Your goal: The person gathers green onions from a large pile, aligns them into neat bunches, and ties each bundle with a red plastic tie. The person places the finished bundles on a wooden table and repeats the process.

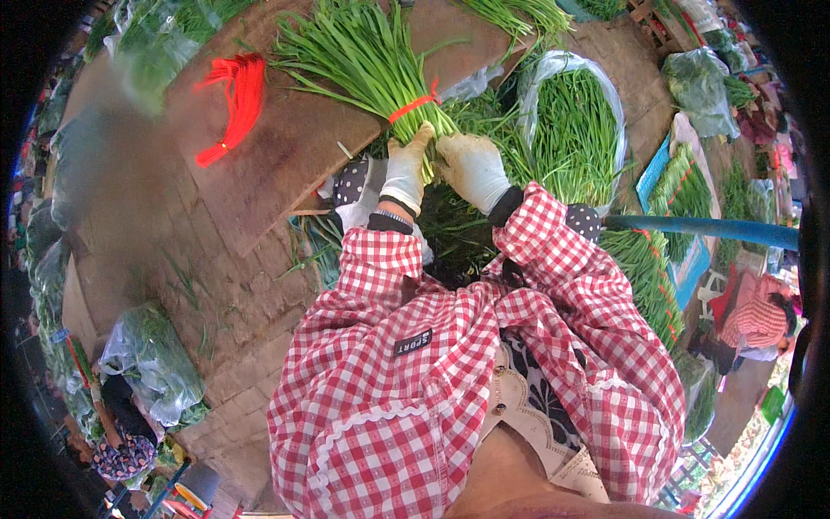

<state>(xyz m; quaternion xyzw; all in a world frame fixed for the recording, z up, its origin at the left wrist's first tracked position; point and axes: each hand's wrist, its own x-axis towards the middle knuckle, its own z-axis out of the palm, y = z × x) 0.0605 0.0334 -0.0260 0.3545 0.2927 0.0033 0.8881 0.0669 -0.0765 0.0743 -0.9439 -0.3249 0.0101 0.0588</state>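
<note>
A bunch of long green leafy stalks, perhaps garlic chives (369, 68), lies over the near edge of a brown board (279, 139), leaves pointing away from me. A red tie (413, 108) goes around it near the stalk ends. My left hand (408, 165), in a soiled white glove, is closed around the stalk ends below the tie. My right hand (475, 167), gloved too, rests against the right side of the same stalk ends; its fingertips are partly hidden. A bundle of red ties (243, 107) lies on the board to the left.
An open plastic bag of loose greens (574, 130) stands at the right. More tied bunches (642, 279) lie beyond a blue pole (707, 231). Another bunch (512, 16) is at the board's far side. A filled plastic bag (152, 363) sits lower left; people are at both sides.
</note>
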